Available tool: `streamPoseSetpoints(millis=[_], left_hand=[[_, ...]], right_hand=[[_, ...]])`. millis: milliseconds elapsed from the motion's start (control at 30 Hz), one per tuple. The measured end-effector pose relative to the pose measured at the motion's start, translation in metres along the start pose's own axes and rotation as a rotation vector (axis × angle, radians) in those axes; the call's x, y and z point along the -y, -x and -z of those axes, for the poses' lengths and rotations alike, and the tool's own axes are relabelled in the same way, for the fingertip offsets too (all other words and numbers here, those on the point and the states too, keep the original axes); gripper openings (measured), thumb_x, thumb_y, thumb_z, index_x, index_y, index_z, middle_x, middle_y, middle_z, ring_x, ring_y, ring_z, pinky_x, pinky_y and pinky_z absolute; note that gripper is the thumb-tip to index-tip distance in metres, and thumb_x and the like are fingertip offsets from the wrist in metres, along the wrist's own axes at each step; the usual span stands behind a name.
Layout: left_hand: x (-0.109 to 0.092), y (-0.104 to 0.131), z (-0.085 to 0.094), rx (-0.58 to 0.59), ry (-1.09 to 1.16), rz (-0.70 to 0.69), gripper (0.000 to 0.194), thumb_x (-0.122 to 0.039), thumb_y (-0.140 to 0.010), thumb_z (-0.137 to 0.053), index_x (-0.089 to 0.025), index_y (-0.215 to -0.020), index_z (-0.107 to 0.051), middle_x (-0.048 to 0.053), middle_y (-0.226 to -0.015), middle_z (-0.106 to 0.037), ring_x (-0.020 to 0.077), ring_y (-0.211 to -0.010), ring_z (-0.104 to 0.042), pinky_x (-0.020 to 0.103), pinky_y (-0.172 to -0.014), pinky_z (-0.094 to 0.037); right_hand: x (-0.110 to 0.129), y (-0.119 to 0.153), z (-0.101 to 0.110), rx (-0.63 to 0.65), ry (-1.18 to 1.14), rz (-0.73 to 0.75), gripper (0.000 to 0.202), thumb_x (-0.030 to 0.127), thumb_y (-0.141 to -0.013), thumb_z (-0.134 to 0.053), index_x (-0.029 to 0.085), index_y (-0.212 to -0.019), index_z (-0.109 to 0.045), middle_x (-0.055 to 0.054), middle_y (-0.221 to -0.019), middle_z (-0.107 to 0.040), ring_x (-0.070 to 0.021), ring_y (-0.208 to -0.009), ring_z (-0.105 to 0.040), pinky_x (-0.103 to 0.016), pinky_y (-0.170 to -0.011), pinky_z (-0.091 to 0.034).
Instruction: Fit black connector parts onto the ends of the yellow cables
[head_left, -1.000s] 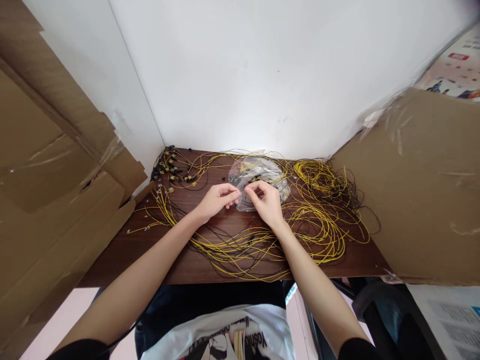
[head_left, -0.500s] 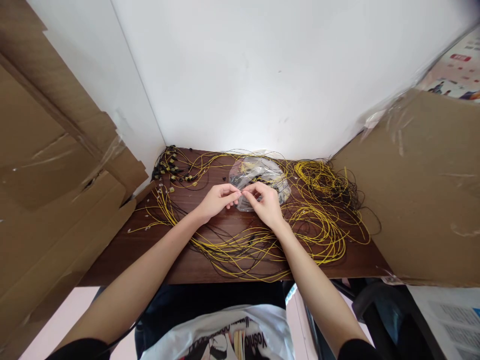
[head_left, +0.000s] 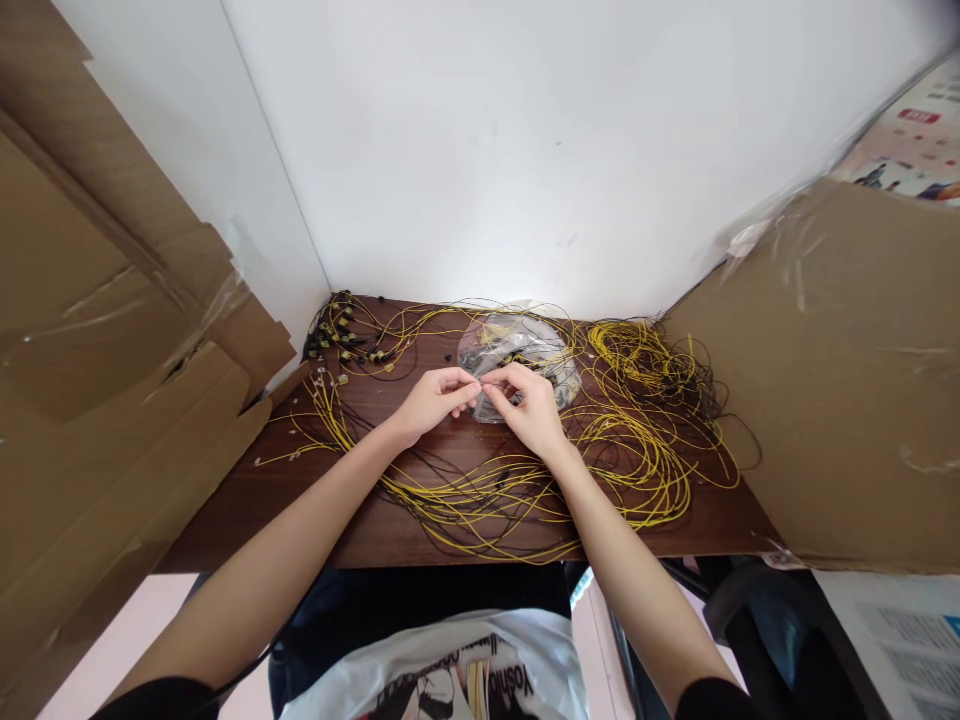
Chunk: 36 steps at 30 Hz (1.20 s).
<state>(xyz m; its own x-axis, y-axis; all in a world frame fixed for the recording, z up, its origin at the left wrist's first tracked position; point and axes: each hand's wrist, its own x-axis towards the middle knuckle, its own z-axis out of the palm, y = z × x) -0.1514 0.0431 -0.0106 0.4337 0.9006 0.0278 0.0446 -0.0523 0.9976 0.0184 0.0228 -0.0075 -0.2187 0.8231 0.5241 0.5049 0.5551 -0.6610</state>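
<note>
Your two bare hands meet over a dark brown tabletop (head_left: 247,520), the left hand (head_left: 433,402) and the right hand (head_left: 534,405) drawn in so close that their fingertips all but touch. Your left thumb and forefinger are closed in a pinch, and your right thumb and finger close in a matching one; whatever lies between them is too small to make out

Clockwise from your fingertips, with the white wall (head_left: 525,150) at 12 o'clock, a clear plastic bag (head_left: 487,335) lies just beyond your hands between 12 and 1, dark and yellow pieces showing through it. A tangled heap of yellow and black wires (head_left: 637,355) sits toward 2 o'clock, while wide yellow loops (head_left: 671,500) spread at 4. A long wire bundle (head_left: 450,495) sweeps through 6 o'clock, passing beneath your right forearm. Wire ends with small pale tips (head_left: 319,380) fan out at 9, and black connectors (head_left: 326,335), some with yellowish parts, cluster at 10, with a small black piece (head_left: 448,357) nearer your left hand at 11

Cardboard panels flank the scene, one brown panel (head_left: 97,400) at 9 o'clock, another taped panel (head_left: 825,400) at 3
</note>
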Motion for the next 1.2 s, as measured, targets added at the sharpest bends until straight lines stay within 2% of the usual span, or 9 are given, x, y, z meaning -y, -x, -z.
streamPoseSetpoints(millis=[100, 333, 600, 933, 1067, 1200], left_hand=[[-0.0007, 0.0004, 0.0, 0.009, -0.014, -0.007, 0.027, -0.037, -0.076, -0.061, -0.01, -0.079, -0.06, 0.001, -0.068, -0.058, 0.0062, -0.053, -0.046, 0.02, -0.054, -0.038], [-0.0003, -0.0003, -0.0004, -0.018, -0.022, 0.001, 0.029, -0.038, -0.074, -0.062, -0.01, -0.081, -0.061, 0.0, -0.067, -0.055, 0.0065, -0.052, -0.045, 0.021, -0.053, -0.038], [-0.0019, 0.0009, -0.0006, -0.018, -0.039, -0.02, 0.027, -0.038, -0.075, -0.061, -0.011, -0.079, -0.061, -0.003, -0.059, -0.05, 0.0066, -0.051, -0.043, 0.02, -0.053, -0.035], [-0.0012, 0.0001, -0.0006, -0.032, -0.039, 0.003, 0.029, -0.039, -0.074, -0.062, -0.011, -0.081, -0.062, -0.002, -0.06, -0.052, 0.0068, -0.051, -0.044, 0.021, -0.054, -0.036], [-0.0012, 0.0005, -0.0004, -0.025, -0.04, -0.004, 0.028, -0.038, -0.074, -0.062, -0.011, -0.08, -0.062, -0.002, -0.059, -0.051, 0.0069, -0.051, -0.044, 0.021, -0.054, -0.036], [-0.0022, 0.001, -0.0008, -0.019, -0.047, -0.009, 0.028, -0.038, -0.075, -0.061, -0.01, -0.079, -0.062, -0.003, -0.059, -0.05, 0.0067, -0.052, -0.043, 0.021, -0.054, -0.035]], right_hand=[[0.0, -0.0003, 0.0001, -0.006, 0.016, 0.008, 0.013, 0.024, -0.085, -0.054, 0.019, -0.083, -0.065, -0.003, -0.08, -0.064, -0.0142, -0.069, -0.057, -0.026, -0.063, -0.046], [0.0, -0.0009, 0.0015, -0.118, 0.035, -0.054, 0.013, 0.024, -0.085, -0.054, 0.017, -0.08, -0.064, -0.004, -0.08, -0.065, -0.0146, -0.07, -0.057, -0.026, -0.062, -0.046], [0.0026, -0.0002, 0.001, -0.012, 0.005, 0.015, 0.011, 0.021, -0.084, -0.055, 0.019, -0.086, -0.065, -0.003, -0.083, -0.064, -0.0137, -0.07, -0.057, -0.025, -0.064, -0.046], [-0.0008, -0.0008, 0.0022, -0.114, 0.038, -0.04, 0.01, 0.021, -0.084, -0.054, 0.018, -0.082, -0.064, -0.004, -0.08, -0.065, -0.0144, -0.069, -0.057, -0.026, -0.062, -0.046], [-0.0004, -0.0001, 0.0011, -0.051, 0.004, -0.019, 0.013, 0.023, -0.084, -0.054, 0.018, -0.091, -0.064, -0.004, -0.082, -0.064, -0.0144, -0.07, -0.058, -0.026, -0.063, -0.047], [0.0002, 0.0001, -0.0005, 0.002, 0.012, 0.005, 0.012, 0.023, -0.085, -0.053, 0.019, -0.085, -0.065, -0.003, -0.082, -0.064, -0.0143, -0.071, -0.057, -0.026, -0.063, -0.046]])
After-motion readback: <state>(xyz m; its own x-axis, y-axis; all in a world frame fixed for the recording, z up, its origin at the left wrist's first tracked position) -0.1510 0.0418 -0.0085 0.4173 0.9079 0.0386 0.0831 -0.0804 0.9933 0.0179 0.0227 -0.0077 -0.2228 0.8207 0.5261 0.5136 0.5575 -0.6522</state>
